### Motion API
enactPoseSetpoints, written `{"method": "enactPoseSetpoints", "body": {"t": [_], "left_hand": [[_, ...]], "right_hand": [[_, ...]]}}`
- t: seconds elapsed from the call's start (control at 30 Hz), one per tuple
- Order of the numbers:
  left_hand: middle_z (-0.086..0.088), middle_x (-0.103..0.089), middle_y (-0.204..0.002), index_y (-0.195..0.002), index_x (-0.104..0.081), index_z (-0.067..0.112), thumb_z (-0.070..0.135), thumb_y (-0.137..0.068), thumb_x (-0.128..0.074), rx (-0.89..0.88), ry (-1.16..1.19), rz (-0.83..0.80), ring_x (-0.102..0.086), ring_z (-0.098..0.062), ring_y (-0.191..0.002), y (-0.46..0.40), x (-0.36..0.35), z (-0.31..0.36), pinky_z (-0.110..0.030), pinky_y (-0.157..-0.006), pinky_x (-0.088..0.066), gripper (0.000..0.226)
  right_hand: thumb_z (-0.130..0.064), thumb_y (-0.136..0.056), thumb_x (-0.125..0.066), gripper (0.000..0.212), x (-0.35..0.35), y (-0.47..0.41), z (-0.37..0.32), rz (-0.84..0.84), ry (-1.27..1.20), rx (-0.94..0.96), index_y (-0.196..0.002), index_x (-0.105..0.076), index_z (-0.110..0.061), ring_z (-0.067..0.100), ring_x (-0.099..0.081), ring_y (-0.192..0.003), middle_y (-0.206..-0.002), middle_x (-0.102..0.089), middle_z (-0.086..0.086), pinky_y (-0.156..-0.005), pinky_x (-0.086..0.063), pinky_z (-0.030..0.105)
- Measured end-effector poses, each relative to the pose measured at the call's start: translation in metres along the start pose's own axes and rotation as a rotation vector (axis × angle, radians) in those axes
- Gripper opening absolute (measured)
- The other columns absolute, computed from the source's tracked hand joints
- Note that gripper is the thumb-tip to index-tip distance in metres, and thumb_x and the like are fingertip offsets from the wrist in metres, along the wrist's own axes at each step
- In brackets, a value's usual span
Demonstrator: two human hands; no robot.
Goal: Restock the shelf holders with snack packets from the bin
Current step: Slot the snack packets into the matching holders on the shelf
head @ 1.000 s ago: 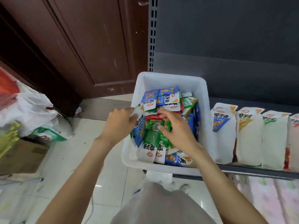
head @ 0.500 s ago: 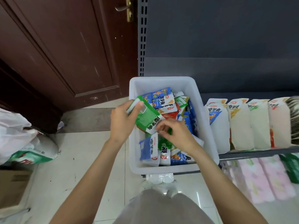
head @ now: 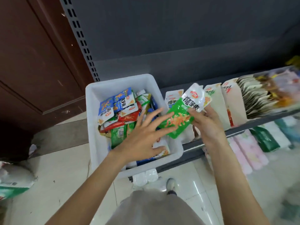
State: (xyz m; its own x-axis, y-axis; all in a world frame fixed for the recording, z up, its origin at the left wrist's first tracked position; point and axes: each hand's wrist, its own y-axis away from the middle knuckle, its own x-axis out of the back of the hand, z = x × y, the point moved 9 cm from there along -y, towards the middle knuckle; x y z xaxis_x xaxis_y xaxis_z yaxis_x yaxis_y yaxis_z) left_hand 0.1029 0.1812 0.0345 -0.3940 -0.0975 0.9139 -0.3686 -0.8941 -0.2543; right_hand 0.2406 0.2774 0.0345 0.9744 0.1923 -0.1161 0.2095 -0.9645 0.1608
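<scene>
Since half a second ago, the green packet (head: 177, 118) has moved from above the bin (head: 97, 120) to the bin's right rim, in front of the shelf holders (head: 215, 108), and the left hand (head: 142, 137) has let go of it. The right hand (head: 206, 122) now holds it alone, just right of the bin, together with a white packet (head: 195, 99) fanned out above it. Its grip is a pinch: the thumb lies on the front of the packets, but the other fingers are behind them and cannot be seen. The left hand hovers over the right half of the bin with fingers spread wide and straight. Its fingertips lie over the lower edge of the green packet, and I cannot tell if they touch it.

Inside the bin, blue, red and green snack packets (head: 120, 108) lie in a loose heap; the left hand and forearm hide those near the front wall. The white holders right of the bin stand in a row on the grey shelf (head: 211, 143), and the first one is partly covered by the packets in the hand. Further right of the bin, the shelf goods are blurred and hard to read.

Below the shelf, pink and green packs (head: 253, 148) stand in a row. Left of the bin is a dark brown door (head: 32, 62), and below it a glossy tiled floor (head: 65, 176) with a white sack (head: 14, 177) cut off at the frame edge.
</scene>
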Motion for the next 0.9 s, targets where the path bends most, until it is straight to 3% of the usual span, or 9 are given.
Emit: {"method": "enactPoseSetpoints", "body": {"t": [0.17,0.27,0.37,0.43,0.5,0.63,0.73,0.83,0.9], "left_hand": [[0.004,-0.039,-0.143,-0.139,-0.041,0.027,0.021,-0.084,-0.065,0.365,0.351,0.233,-0.034,-0.013,-0.132,-0.048,-0.005,-0.011,-0.037,-0.11,-0.032,0.06],[0.008,-0.052,-0.129,-0.134,-0.045,0.028,0.024,-0.086,-0.065,0.541,0.448,0.267,-0.05,-0.01,-0.116,-0.084,-0.032,-0.011,-0.037,-0.097,-0.045,0.052],[0.007,-0.058,-0.122,-0.132,-0.047,0.028,0.03,-0.086,-0.065,0.579,0.379,0.222,-0.054,-0.01,-0.11,-0.123,-0.061,0.002,-0.036,-0.092,-0.047,0.049],[0.006,-0.062,-0.117,-0.131,-0.048,0.025,0.036,-0.086,-0.064,0.594,0.358,0.197,-0.058,-0.011,-0.106,-0.146,-0.075,0.011,-0.038,-0.091,-0.048,0.049],[0.008,-0.064,-0.114,-0.135,-0.042,0.024,0.043,-0.087,-0.061,0.656,0.329,0.143,-0.061,-0.011,-0.102,-0.164,-0.089,0.016,-0.037,-0.088,-0.05,0.055],[0.006,-0.067,-0.108,-0.146,-0.019,0.022,0.048,-0.086,-0.061,0.793,0.212,0.078,-0.06,-0.019,-0.104,-0.184,-0.111,0.017,-0.037,-0.078,-0.049,0.078],[0.003,-0.067,-0.104,-0.145,-0.018,0.022,0.038,-0.084,-0.068,0.853,0.23,0.089,-0.062,-0.021,-0.1,-0.19,-0.121,0.016,-0.037,-0.077,-0.052,0.081],[0.002,-0.066,-0.103,-0.141,-0.024,0.024,0.027,-0.084,-0.069,0.869,0.225,0.122,-0.064,-0.021,-0.094,-0.191,-0.125,0.016,-0.037,-0.074,-0.053,0.073],[0.002,-0.066,-0.105,-0.138,-0.027,0.024,0.024,-0.084,-0.068,0.865,0.183,0.143,-0.064,-0.02,-0.092,-0.192,-0.125,0.018,-0.036,-0.072,-0.054,0.068]], "right_hand": [[-0.012,-0.096,-0.053,0.02,0.104,-0.005,-0.058,0.224,0.101,0.293,-0.108,-0.06,-0.027,0.003,-0.065,-0.088,-0.091,-0.07,-0.016,-0.068,-0.055,0.021],[-0.024,-0.095,-0.055,0.01,0.152,-0.025,-0.084,0.259,0.342,0.418,-0.092,-0.062,-0.031,0.005,-0.062,-0.086,-0.088,-0.068,-0.017,-0.075,-0.055,0.034],[-0.026,-0.094,-0.056,0.016,0.177,-0.059,-0.091,0.204,0.553,0.506,-0.086,-0.06,-0.012,0.005,-0.056,-0.076,-0.079,-0.065,-0.001,-0.069,-0.049,0.035],[-0.026,-0.094,-0.055,0.019,0.172,-0.08,-0.09,0.149,0.673,0.571,-0.078,-0.054,-0.015,-0.004,-0.05,-0.063,-0.068,-0.056,-0.009,-0.057,-0.041,0.024],[-0.031,-0.094,-0.054,0.024,0.167,-0.104,-0.077,0.088,0.726,0.557,-0.074,-0.05,-0.017,0.001,-0.048,-0.058,-0.063,-0.051,-0.011,-0.053,-0.037,0.026],[-0.036,-0.093,-0.052,0.035,0.152,-0.138,-0.049,-0.046,0.778,0.517,-0.069,-0.053,-0.01,0.02,-0.048,-0.055,-0.058,-0.053,0.005,-0.056,-0.039,0.035],[-0.027,-0.096,-0.054,0.037,0.138,-0.146,-0.045,-0.185,0.825,0.522,-0.06,-0.05,-0.017,0.008,-0.047,-0.058,-0.057,-0.05,-0.003,-0.06,-0.035,0.028],[-0.022,-0.092,-0.06,0.016,0.135,-0.158,-0.043,-0.293,0.959,0.604,-0.085,-0.066,-0.009,0.016,-0.056,-0.071,-0.073,-0.061,0.003,-0.069,-0.044,0.035],[-0.019,-0.09,-0.063,0.014,0.135,-0.164,-0.041,-0.334,1.018,0.624,-0.102,-0.066,-0.014,0.02,-0.062,-0.074,-0.08,-0.068,0.005,-0.071,-0.05,0.037]]}}
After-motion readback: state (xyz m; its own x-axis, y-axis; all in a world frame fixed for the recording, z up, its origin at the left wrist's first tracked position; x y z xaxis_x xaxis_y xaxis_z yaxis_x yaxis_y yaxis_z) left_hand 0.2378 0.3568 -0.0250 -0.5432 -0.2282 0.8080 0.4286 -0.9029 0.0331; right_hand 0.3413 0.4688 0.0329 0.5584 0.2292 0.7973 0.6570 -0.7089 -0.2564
